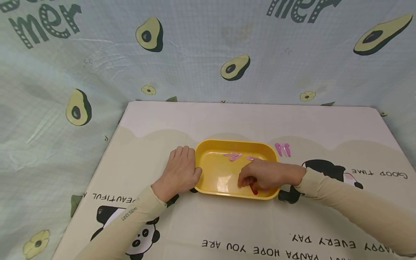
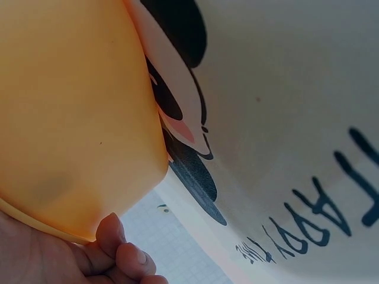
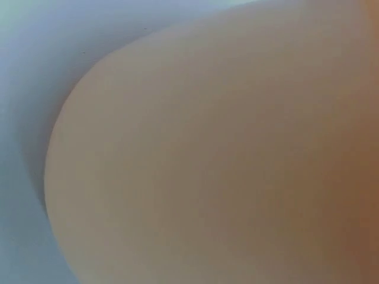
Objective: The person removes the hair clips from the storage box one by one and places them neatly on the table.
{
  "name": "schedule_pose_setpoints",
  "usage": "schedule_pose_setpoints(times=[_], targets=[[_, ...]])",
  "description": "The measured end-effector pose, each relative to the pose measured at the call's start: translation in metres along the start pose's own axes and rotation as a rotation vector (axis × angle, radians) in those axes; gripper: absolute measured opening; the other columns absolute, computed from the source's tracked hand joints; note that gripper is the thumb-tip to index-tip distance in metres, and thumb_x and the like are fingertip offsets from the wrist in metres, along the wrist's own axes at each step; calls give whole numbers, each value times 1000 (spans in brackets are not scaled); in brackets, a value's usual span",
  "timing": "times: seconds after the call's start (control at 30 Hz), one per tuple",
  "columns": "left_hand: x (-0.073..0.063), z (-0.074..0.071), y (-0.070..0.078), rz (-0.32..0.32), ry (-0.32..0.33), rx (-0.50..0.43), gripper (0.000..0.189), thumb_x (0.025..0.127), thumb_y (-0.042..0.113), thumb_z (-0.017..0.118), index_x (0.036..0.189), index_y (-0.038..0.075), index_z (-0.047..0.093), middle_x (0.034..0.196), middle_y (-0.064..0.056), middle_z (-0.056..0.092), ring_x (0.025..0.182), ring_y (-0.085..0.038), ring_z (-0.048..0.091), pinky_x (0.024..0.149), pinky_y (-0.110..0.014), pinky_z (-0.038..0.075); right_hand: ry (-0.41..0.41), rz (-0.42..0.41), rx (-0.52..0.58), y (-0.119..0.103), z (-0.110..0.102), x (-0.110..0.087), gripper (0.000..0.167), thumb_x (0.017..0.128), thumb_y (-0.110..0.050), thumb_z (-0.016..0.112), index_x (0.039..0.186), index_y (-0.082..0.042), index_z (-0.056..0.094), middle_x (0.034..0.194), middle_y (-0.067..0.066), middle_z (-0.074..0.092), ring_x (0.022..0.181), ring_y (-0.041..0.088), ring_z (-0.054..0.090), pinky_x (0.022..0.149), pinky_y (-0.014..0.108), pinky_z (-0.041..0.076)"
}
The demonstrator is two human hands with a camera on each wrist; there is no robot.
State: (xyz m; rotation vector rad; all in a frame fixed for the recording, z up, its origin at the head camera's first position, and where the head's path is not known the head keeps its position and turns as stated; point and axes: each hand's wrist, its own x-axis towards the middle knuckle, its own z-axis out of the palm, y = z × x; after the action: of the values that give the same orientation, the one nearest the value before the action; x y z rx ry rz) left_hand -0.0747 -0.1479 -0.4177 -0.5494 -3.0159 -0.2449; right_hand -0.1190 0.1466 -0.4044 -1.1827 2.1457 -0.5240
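A yellow tray (image 1: 214, 184) lies on the table. My left hand (image 1: 180, 171) grips its left rim, and in the left wrist view the curled fingers (image 2: 127, 254) sit at the tray's edge (image 2: 77, 148). Inside the tray's right part, my right hand (image 1: 268, 175) is bent down with its fingers curled at a red hair clip (image 1: 253, 189), which it appears to pinch; the hand covers part of the clip. Pink hair clips (image 1: 233, 155) lie near the tray's far wall, one partly behind the right hand. The right wrist view is filled by a blurred, pale surface.
Just beyond the tray's right end, pink hair clips (image 1: 283, 149) lie in a row on the table. A cloth (image 1: 247, 224) printed with pandas and lettering covers the table. Behind the table's far edge hangs a sheet (image 1: 195, 72) with avocado prints.
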Motion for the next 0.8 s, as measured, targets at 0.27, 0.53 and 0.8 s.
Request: schedule_pose_setpoints(times=[0.27,0.53,0.8], targets=[[0,0,0,13,22,2,17,89,18,53,87,3,45,79,-7,35,76,-24,31,75,-36,28,52,-11,-9,0,1,0,26,88,1,72,108,-15,77,93,-5,72,84,4,58,82,21,55],[-1,1,0,21,38,8,17,88,18,54,86,3,45,78,-6,35,75,-24,31,73,-35,28,53,-43,-37,3,2,0,28,91,2,68,110,-17,77,99,-7,74,87,5,60,87,24,57],[-1,1,0,11,21,5,18,89,19,53,88,3,46,79,-6,36,77,-24,32,74,-35,29,46,-45,-25,3,3,2,31,86,4,72,109,-16,77,96,-7,72,85,4,57,82,21,55]])
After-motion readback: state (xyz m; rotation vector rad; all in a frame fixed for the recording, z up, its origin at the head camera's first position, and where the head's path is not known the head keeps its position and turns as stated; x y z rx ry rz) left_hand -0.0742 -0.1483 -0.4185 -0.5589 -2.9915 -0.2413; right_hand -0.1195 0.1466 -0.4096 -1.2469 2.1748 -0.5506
